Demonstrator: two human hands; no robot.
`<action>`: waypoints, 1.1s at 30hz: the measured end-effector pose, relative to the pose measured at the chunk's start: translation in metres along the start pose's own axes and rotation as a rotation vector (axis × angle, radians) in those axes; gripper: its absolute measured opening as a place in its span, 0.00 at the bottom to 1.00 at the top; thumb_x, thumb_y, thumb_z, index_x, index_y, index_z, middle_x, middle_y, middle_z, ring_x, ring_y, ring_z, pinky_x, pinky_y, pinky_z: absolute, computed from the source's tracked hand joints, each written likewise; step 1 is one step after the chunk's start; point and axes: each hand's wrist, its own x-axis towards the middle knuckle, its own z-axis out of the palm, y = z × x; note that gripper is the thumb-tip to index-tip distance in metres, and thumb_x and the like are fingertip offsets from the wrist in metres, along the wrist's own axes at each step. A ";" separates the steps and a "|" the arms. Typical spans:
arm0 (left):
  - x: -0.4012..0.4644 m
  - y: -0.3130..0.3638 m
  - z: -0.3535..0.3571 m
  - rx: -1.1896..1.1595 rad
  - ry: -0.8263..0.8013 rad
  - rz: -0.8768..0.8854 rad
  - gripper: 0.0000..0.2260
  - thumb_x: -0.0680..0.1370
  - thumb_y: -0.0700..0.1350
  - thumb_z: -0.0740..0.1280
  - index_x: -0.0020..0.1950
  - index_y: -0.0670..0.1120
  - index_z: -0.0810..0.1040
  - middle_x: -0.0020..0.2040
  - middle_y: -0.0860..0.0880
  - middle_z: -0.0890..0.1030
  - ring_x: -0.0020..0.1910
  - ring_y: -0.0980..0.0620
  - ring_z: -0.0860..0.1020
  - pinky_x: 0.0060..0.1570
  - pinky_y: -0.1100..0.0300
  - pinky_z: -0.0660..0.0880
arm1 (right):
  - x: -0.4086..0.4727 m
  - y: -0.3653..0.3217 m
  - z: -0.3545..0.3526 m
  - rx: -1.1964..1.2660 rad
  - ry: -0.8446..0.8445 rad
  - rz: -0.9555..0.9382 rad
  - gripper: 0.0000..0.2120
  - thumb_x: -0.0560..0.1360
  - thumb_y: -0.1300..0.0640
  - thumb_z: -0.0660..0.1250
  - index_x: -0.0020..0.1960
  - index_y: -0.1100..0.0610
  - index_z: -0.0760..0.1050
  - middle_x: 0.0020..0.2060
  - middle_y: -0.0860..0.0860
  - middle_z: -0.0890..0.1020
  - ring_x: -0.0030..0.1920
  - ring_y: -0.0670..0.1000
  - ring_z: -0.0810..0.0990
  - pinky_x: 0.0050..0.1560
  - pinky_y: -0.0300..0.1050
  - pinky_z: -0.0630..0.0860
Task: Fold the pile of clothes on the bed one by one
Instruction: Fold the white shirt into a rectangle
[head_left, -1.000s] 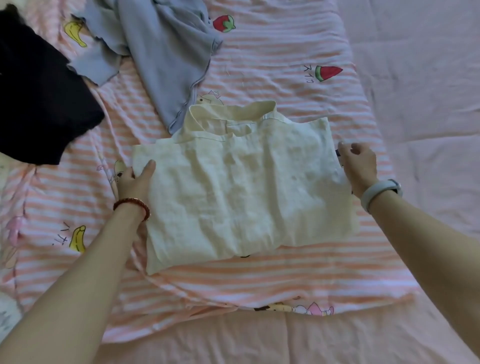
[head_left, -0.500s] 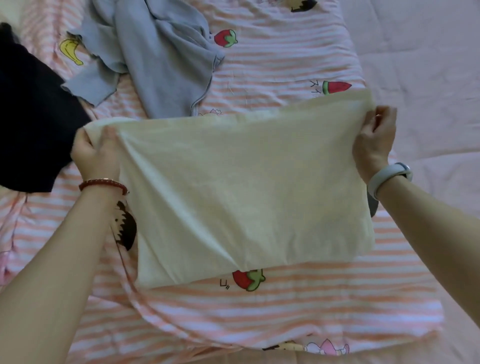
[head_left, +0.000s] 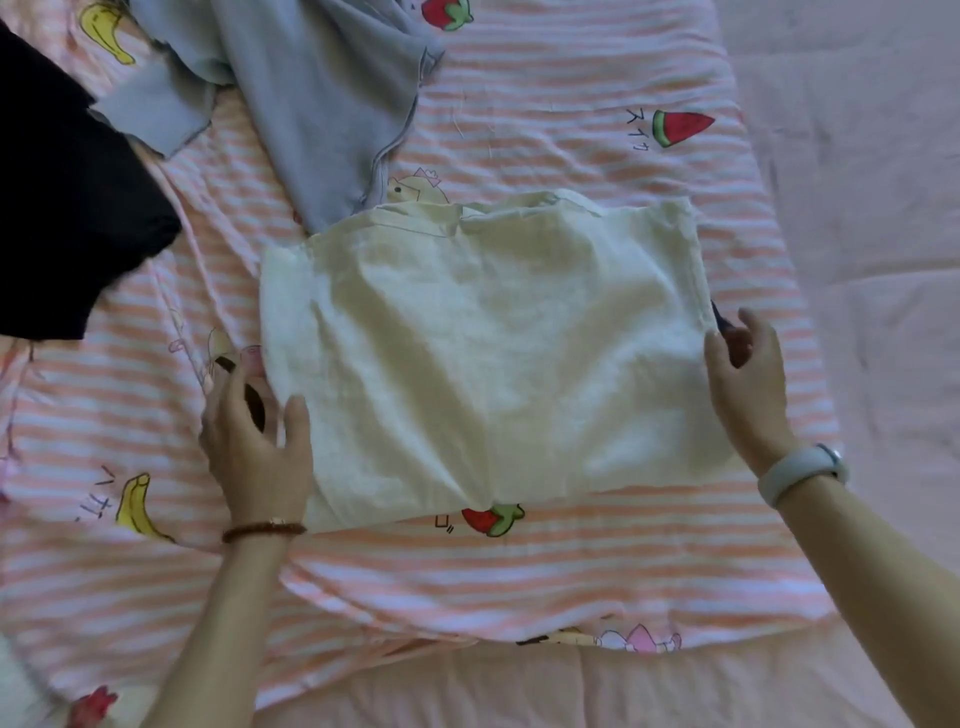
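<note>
Lying flat mid-bed, a folded cream garment (head_left: 483, 358) looks light, limp and wrinkle-prone; best pinched at its side edges. At eight o'clock, the left hand (head_left: 254, 447) rests spread on its edge. At three o'clock, the right hand (head_left: 748, 384) hovers loosely spread. Farther, at eleven o'clock, grey clothes (head_left: 317, 98) and a black garment (head_left: 67, 208) wait unfolded.

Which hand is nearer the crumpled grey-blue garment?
Left. The left hand is below the crumpled grey-blue garment, near its hanging end; the right hand sits farther off, right.

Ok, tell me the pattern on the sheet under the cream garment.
The sheet has pink and white stripes with cartoon fruit prints, seen in the head view.
</note>
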 end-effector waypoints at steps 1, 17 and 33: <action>-0.022 -0.011 -0.001 -0.011 -0.012 -0.042 0.27 0.75 0.50 0.63 0.71 0.40 0.65 0.70 0.39 0.66 0.70 0.42 0.63 0.69 0.46 0.60 | -0.015 0.010 -0.005 0.001 0.011 0.019 0.17 0.78 0.55 0.60 0.66 0.59 0.67 0.53 0.50 0.72 0.51 0.48 0.72 0.47 0.37 0.67; -0.022 -0.024 -0.020 -0.151 -0.307 -0.256 0.20 0.77 0.48 0.66 0.67 0.43 0.72 0.65 0.47 0.73 0.60 0.46 0.73 0.60 0.52 0.70 | -0.046 0.012 -0.019 0.233 -0.177 0.328 0.07 0.76 0.61 0.61 0.52 0.64 0.73 0.47 0.60 0.78 0.44 0.58 0.77 0.49 0.56 0.76; -0.059 -0.025 -0.062 -0.988 -0.350 -0.703 0.14 0.80 0.55 0.57 0.48 0.49 0.78 0.40 0.51 0.82 0.43 0.51 0.78 0.46 0.58 0.73 | -0.197 -0.171 0.113 -0.410 -0.850 -0.738 0.26 0.80 0.52 0.58 0.74 0.55 0.54 0.63 0.56 0.70 0.55 0.61 0.75 0.47 0.52 0.74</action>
